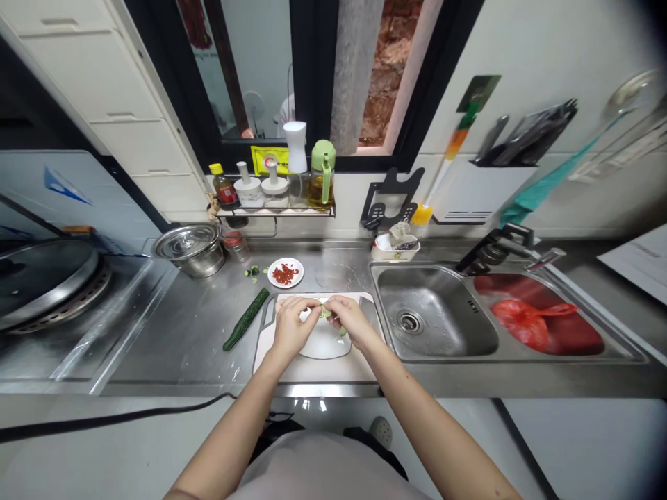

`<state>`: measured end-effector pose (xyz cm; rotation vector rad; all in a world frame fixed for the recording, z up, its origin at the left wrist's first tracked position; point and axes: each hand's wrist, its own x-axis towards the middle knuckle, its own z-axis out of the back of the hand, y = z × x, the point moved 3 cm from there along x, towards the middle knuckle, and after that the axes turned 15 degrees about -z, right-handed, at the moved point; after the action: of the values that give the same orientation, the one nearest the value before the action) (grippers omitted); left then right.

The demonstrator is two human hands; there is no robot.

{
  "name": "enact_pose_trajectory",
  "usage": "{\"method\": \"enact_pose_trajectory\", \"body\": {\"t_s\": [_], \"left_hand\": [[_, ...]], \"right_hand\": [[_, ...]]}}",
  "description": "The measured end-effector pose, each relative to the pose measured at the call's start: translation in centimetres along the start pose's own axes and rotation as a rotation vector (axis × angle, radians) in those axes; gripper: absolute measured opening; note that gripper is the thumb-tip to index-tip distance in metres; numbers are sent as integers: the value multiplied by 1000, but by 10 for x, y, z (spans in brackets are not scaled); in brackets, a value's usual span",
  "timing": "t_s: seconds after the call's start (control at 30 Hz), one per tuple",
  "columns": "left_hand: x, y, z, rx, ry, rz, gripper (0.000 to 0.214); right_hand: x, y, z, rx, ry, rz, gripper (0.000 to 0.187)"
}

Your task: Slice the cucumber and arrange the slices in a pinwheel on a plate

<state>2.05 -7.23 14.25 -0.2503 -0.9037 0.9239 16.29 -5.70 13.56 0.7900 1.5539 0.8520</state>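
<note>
Over the cutting board (268, 347), my left hand (292, 321) and my right hand (350, 318) meet with bent fingers. Between their fingertips is a small pale-green piece (325, 312), too small to name surely. Another bit of green shows below my right fingers. Under both hands lies a broad, shiny shape (326, 346) with a dark curved edge, perhaps a cleaver blade; the hands partly cover it. A whole cucumber (246, 319) rests on the steel counter left of the board. Behind the board stands a white plate (272, 280) of chopped red pieces (285, 273).
Green scraps (252, 271) lie beside the plate. A lidded steel pot (201, 257) and red-lidded jar (236, 246) stand at back left, below a rack of seasonings (276, 210). Right is a double sink (438, 312); a red plastic bag (526, 326) sits in its far basin.
</note>
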Motion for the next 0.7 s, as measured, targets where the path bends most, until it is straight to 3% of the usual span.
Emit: {"method": "enact_pose_trajectory", "body": {"t_s": [0.2, 0.37, 0.7], "left_hand": [[-2, -5, 1, 94, -2, -56, 14], [-8, -4, -4, 140, -3, -105, 16], [-14, 0, -8, 10, -17, -30, 16]], "right_hand": [[-1, -2, 0, 45, 46, -52, 13], [-1, -6, -1, 100, 105, -204, 10], [-1, -8, -4, 153, 212, -377, 9]]}}
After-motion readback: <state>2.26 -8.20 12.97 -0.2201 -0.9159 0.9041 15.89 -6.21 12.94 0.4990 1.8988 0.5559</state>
